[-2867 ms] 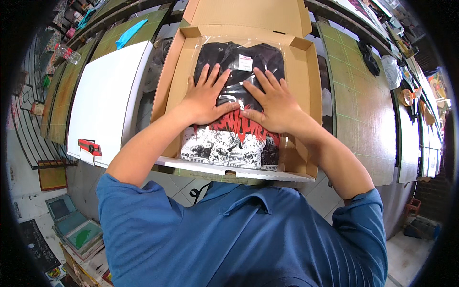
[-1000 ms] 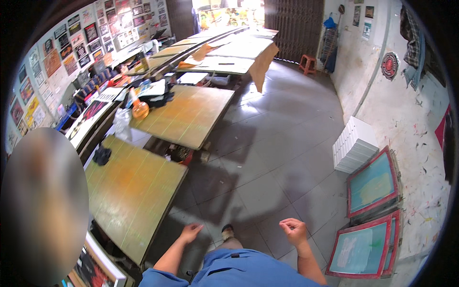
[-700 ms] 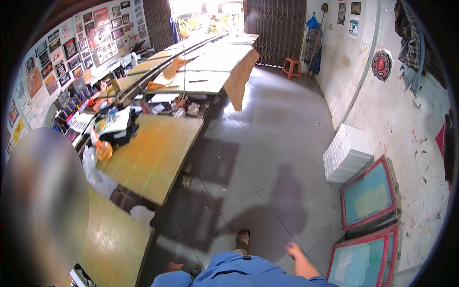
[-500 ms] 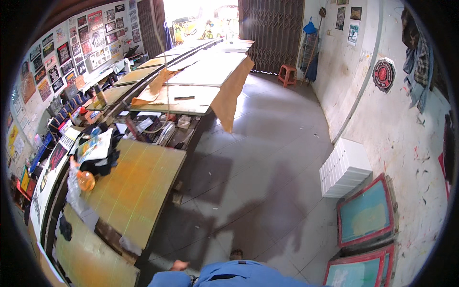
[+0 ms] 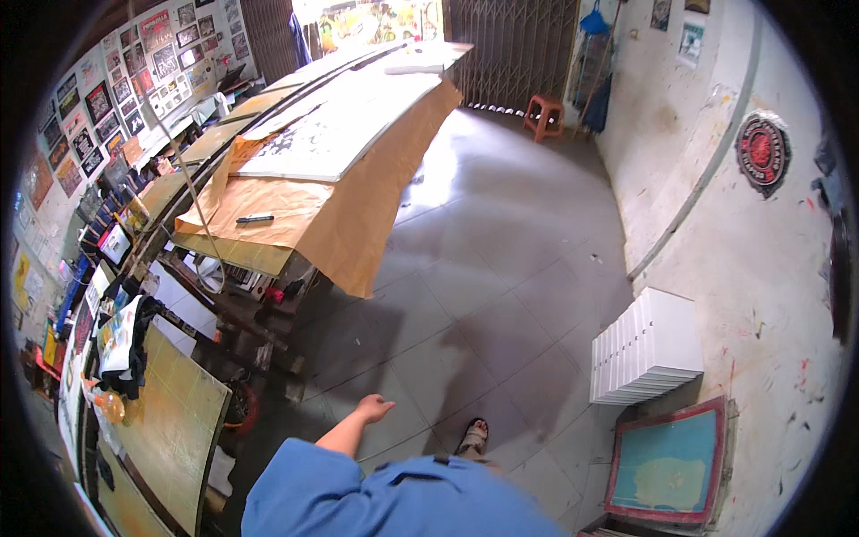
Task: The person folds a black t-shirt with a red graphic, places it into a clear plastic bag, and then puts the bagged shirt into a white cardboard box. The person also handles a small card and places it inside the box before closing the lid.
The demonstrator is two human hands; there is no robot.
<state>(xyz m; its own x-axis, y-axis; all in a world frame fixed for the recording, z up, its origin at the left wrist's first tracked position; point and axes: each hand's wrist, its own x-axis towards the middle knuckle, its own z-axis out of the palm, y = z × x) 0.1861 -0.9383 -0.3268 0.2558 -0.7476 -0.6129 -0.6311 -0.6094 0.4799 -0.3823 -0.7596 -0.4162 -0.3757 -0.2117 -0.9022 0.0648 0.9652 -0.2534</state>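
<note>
My left hand (image 5: pixel 376 407) hangs low over the tiled floor, at the end of a bare forearm and a blue sleeve (image 5: pixel 295 488). Its fingers look loosely curled, and nothing shows in them. It touches nothing; the yellowish board (image 5: pixel 174 412) of the near table is to its left. My right hand is out of view. Ahead on the long table, brown paper (image 5: pixel 349 237) drapes over the edge beneath a white sheet (image 5: pixel 367 121) with a dark print. A dark marker pen (image 5: pixel 255 218) lies on the paper.
White stacked boxes (image 5: pixel 649 345) and red-framed screens (image 5: pixel 667 461) stand along the right wall. An orange stool (image 5: pixel 544 118) is by the folding metal gate (image 5: pixel 501 58). A jar of orange liquid (image 5: pixel 109 407) and dark cloth (image 5: pixel 134 358) lie on the left. My sandalled foot (image 5: pixel 472 436) is on the floor.
My view has moved forward; the long table, paper and pen appear nearer. My left hand has swung forward and up from the lower edge, and my foot shows more fully.
</note>
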